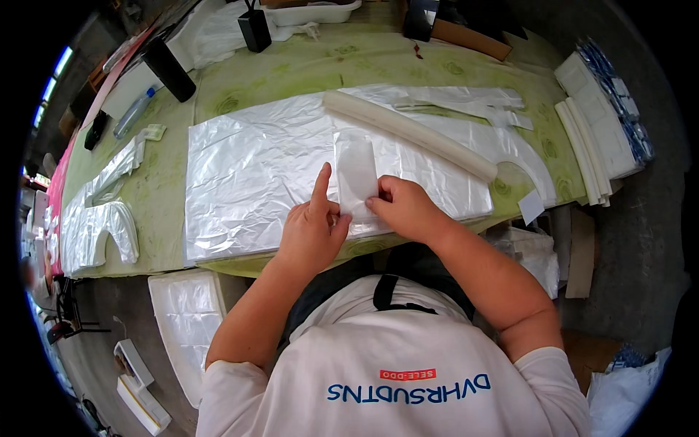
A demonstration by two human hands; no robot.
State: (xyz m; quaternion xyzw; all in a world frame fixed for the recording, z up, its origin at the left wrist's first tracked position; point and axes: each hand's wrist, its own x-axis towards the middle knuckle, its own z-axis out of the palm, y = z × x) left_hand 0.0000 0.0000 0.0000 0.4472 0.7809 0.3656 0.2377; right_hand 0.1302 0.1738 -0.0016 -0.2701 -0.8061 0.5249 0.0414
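Observation:
A narrow folded packet of clear plastic film (357, 171) is upheld by both hands, close to the table's near edge. My left hand (313, 226) has its index finger pointing away from me, while its thumb and curled fingers grip the packet's lower left corner. On the other side, my right hand (404, 207) pinches the lower right edge between thumb and bent fingers. Beneath lies a wide stack of shiny clear plastic sheets (247, 171). A long pale roll or tube (408, 135) rests slantwise across the stack, beyond my right hand.
The table wears a green patterned cloth (269, 73). Cut plastic pieces (98, 226) lie at left, near a bottle (135, 113) and a black cylinder (169, 71). A black box (254, 29) stands at the back. White folded bundles (593, 116) stack at right.

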